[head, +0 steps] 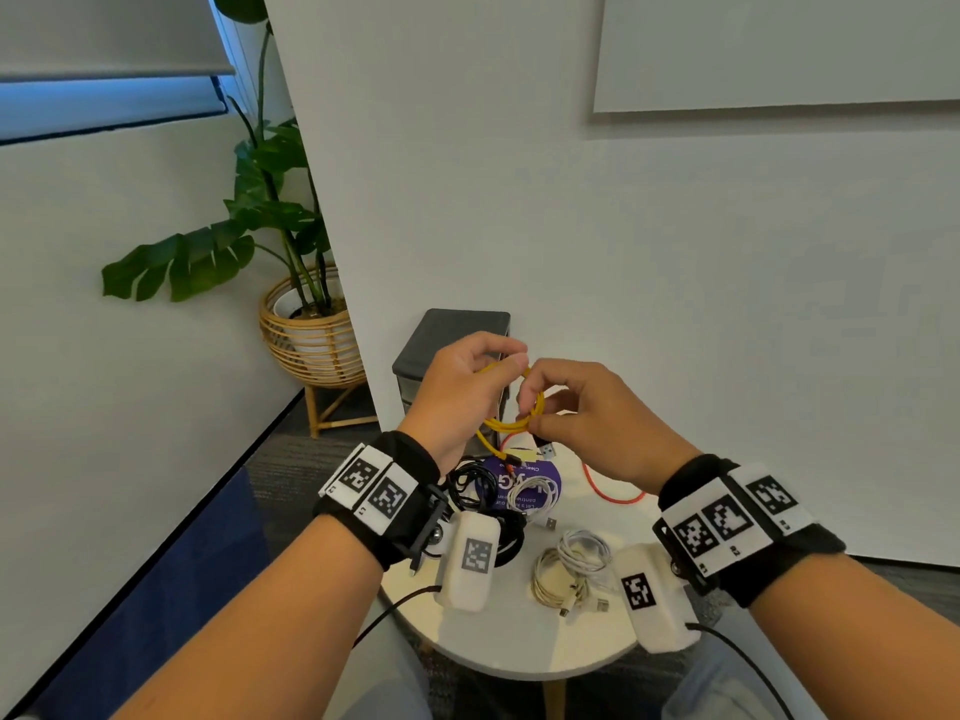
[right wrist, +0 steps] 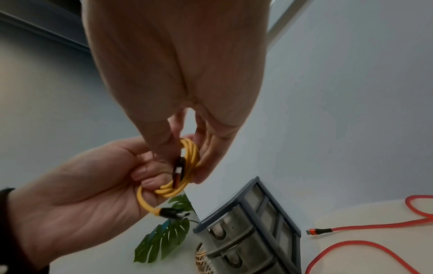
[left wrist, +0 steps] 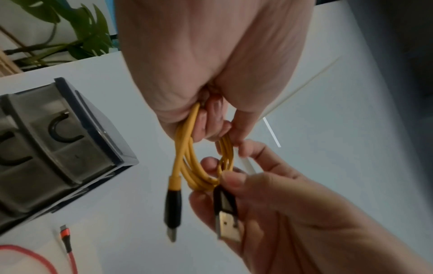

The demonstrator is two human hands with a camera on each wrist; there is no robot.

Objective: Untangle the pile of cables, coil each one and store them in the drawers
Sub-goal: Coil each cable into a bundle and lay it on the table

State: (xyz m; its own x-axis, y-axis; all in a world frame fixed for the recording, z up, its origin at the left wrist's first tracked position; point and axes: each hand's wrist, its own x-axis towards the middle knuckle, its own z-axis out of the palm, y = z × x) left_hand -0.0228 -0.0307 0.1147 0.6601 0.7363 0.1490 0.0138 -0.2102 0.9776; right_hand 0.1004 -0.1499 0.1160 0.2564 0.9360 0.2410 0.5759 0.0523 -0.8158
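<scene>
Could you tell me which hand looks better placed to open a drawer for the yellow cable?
Probably the right hand: it only pinches the USB plug, while the left hand grips the whole yellow cable coil. The drawer unit sits just behind both.

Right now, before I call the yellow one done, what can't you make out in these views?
- Drawer unit: head view, both hands cover its front; whether any drawer is open there is hidden.
- Yellow cable: the left hand hides the coil's top, so the loop count is unclear.
- Red cable: cut off by the frame edge in both wrist views.
- Purple label: head view, print too small, cables overlap it.
</scene>
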